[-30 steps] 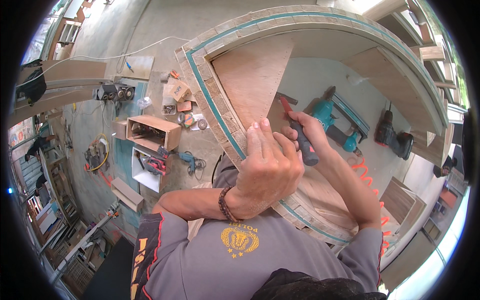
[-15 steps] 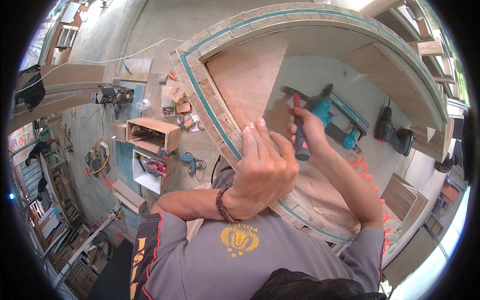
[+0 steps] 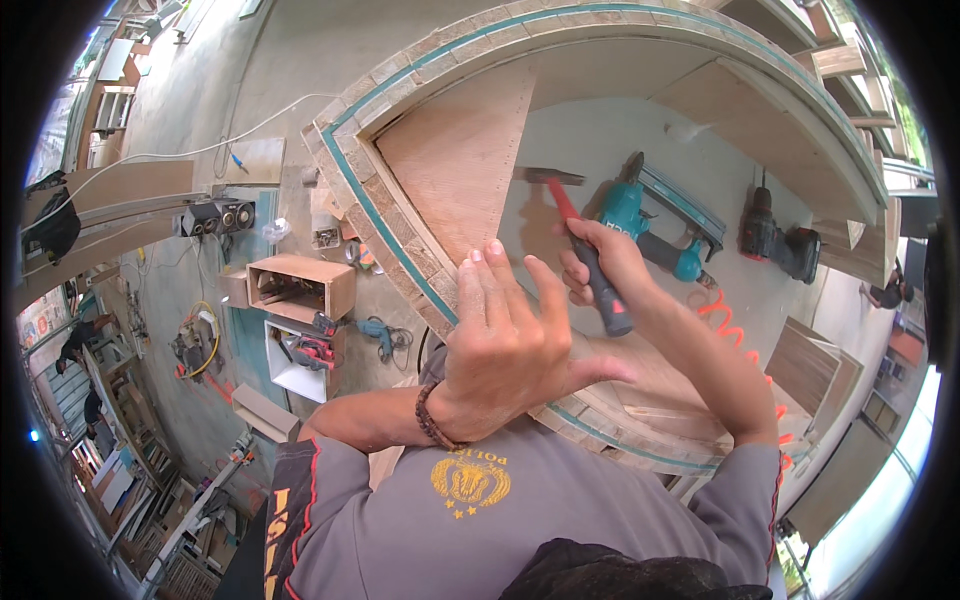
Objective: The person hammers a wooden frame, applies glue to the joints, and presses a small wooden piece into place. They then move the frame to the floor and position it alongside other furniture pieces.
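My right hand (image 3: 607, 262) is closed around the dark grip of a hammer (image 3: 563, 200) with a red neck; its metal head is raised over the inside of a curved wooden frame. My left hand (image 3: 510, 335), a beaded bracelet at its wrist, is spread with the thumb out and the fingers pointing away from me. Its fingertips are at the near corner of a triangular plywood panel (image 3: 455, 150); whether they press on it I cannot tell. A teal stripe (image 3: 385, 236) runs along the frame's patchwork wooden rim.
Inside the frame lie a teal pneumatic nailer (image 3: 622, 208) with an orange coiled hose (image 3: 722, 318) and a cordless drill (image 3: 758, 235). On the floor to the left are an open wooden box (image 3: 342, 292), a white box (image 3: 290, 372) and a corded teal tool (image 3: 377, 333).
The hammer has tilted, its head swinging left and now showing side-on. My left thumb has spread away from the fingers. The whole view has shifted slightly.
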### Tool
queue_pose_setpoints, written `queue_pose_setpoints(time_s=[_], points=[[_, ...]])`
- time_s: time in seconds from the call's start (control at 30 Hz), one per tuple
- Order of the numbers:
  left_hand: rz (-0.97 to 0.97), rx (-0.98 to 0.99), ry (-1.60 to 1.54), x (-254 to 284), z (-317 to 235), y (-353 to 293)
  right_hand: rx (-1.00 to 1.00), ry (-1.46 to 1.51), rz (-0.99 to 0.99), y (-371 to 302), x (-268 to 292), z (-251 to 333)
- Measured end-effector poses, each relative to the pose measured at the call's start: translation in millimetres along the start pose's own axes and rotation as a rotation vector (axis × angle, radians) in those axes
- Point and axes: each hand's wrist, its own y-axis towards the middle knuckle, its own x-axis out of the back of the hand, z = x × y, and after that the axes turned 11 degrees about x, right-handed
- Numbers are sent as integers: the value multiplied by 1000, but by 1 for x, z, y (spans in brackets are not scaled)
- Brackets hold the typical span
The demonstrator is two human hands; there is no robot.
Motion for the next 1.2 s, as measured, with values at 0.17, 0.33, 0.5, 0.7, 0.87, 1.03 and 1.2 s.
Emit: queue_pose_setpoints(time_s=[0.17, 0.33, 0.5, 0.7, 0.87, 1.03, 1.2], points=[[21, -25, 29, 0, 1, 0, -2, -78, -208, 13, -30, -7], [11, -19, 17, 1, 2, 0, 17, 24, -87, 12, 1, -10], [29, -30, 34, 1, 1, -1, -55, -127, -120, 11, -26, -8], [16, -10, 31, 1, 0, 0, -24, -77, -238, 5, -28, -10], [-23, 0, 14, -1, 1, -1, 26, -150, -84, 6, -15, -13], [-32, 3, -6, 0, 4, 0, 189, -385, -14, -7, -7, -4], [-55, -8, -87, 0, 14, -1, 877, -963, -192, -34, -9, 4]])
